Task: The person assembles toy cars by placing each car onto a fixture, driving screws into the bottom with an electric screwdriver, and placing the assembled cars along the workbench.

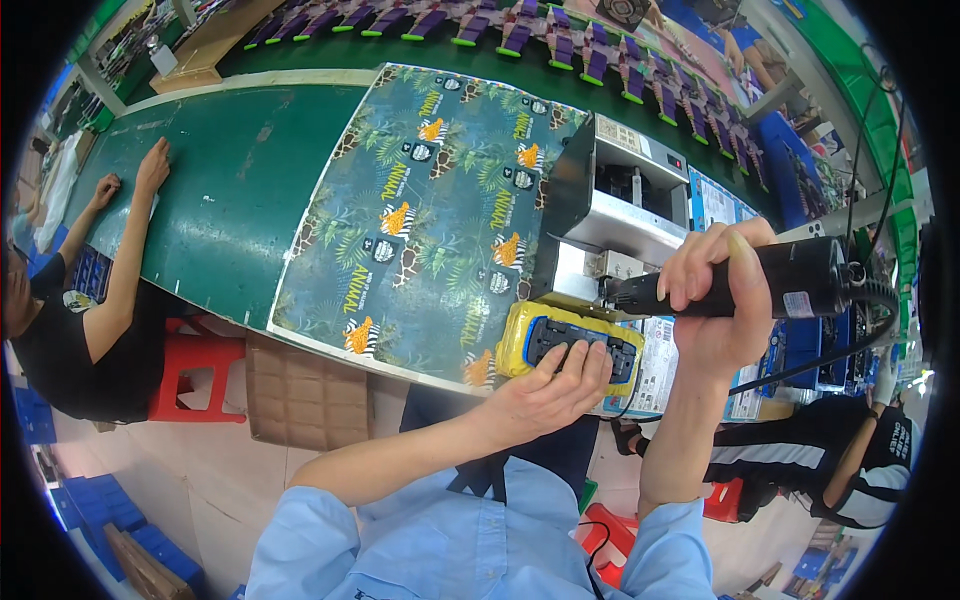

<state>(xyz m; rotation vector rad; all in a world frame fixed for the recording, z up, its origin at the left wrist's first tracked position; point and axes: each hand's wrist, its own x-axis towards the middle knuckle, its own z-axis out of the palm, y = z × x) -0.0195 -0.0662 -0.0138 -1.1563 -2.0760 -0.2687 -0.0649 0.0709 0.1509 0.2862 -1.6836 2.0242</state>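
Observation:
My right hand (720, 295) is closed around a black corded electric screwdriver (800, 278), held almost level. Its narrow front end points left, to the small opening of a metal screw feeder (630, 215); whether the bit touches a screw there I cannot make out. In front of the feeder lies a yellow padded holder (514, 340) with a dark plastic toy base (622, 352) in it. My left hand (560, 393) presses its fingers over the left part of this base and grips it, hiding some of the surface.
A printed jungle-pattern sheet (420, 200) covers the green bench (240, 190). Purple pieces with green ends (520, 30) line a belt behind it. The screwdriver's black cable (810, 365) hangs at the right. One person (90, 310) sits at the left; another (800, 455) is at the right.

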